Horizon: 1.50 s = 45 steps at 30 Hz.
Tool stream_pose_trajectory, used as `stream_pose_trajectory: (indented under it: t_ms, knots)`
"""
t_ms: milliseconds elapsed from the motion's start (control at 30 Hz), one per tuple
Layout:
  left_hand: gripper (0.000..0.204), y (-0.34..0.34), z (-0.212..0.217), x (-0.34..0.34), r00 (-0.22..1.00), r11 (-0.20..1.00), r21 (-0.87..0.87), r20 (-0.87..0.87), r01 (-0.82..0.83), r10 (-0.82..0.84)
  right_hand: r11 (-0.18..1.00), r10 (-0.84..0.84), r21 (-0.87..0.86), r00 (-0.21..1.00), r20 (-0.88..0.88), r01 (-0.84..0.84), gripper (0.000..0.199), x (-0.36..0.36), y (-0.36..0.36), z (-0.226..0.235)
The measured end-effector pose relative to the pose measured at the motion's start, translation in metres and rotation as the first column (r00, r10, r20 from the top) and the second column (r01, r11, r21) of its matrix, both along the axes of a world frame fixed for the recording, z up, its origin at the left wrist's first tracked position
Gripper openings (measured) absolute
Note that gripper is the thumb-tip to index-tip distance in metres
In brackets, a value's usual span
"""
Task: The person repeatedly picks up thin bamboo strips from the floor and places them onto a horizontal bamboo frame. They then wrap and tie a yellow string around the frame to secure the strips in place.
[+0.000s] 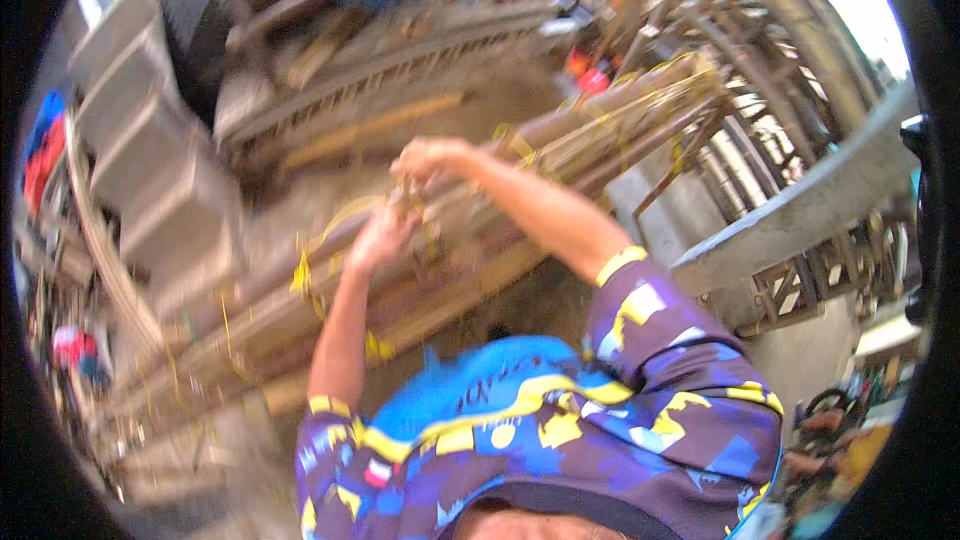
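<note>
My left hand (382, 235) is closed above a long wooden frame (470, 240). Close beside it, a little farther off and to the right, my right hand (432, 160) has its fingers curled shut. A short, thin thing seems to run between both hands, but blur hides what it is. Near my left hand a strand of yellow string (345, 212) arcs up from the frame. A knotted bunch of yellow string (301, 272) hangs at the frame's left part. More yellow ties go round the frame's long bars.
Concrete steps (160, 170) rise at the left. Beyond the frame lie a slotted beam (380, 65) and a loose wooden strip (375, 130). A grey concrete ledge (790, 210) curves along the right. Bars and poles (740, 160) crowd the far right, near a red-orange item (590, 75).
</note>
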<state>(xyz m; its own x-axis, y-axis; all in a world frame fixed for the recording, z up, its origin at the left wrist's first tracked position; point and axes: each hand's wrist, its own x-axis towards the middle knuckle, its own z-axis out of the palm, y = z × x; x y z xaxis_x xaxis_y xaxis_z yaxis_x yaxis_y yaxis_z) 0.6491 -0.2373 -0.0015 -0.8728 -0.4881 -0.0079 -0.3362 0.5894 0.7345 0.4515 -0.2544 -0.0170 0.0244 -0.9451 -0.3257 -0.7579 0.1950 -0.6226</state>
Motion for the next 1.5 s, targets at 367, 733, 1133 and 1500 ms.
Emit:
stream_pose_trajectory:
  t_ms: [367, 733, 1133, 1500]
  knots:
    - [0.037, 0.001, 0.002, 0.004, 0.975, 0.987, 0.098, 0.195, -0.13, 0.109, 0.939, -0.084, 0.139, -0.183, 0.98, 0.314, 0.021, 0.056, 0.029, 0.11]
    - [0.027, -0.051, 0.035, -0.055, 0.957, 0.951, 0.133, -0.047, -0.278, 0.286, 0.904, 0.275, -0.427, 0.745, 0.608, 0.014, 0.011, 0.101, 0.18, -0.02]
    - [0.018, -0.112, -0.04, -0.088, 0.855, 0.977, 0.035, 0.491, -0.209, 0.165, 0.904, 0.367, -0.005, 0.781, -0.506, -0.428, 0.038, 0.141, 0.202, -0.144]
    - [0.017, -0.131, -0.03, -0.054, 0.96, 0.967, -0.14, 0.156, -0.214, 0.235, 0.977, 0.003, 0.205, 0.965, -0.261, 0.052, 0.046, 0.262, 0.236, -0.236]
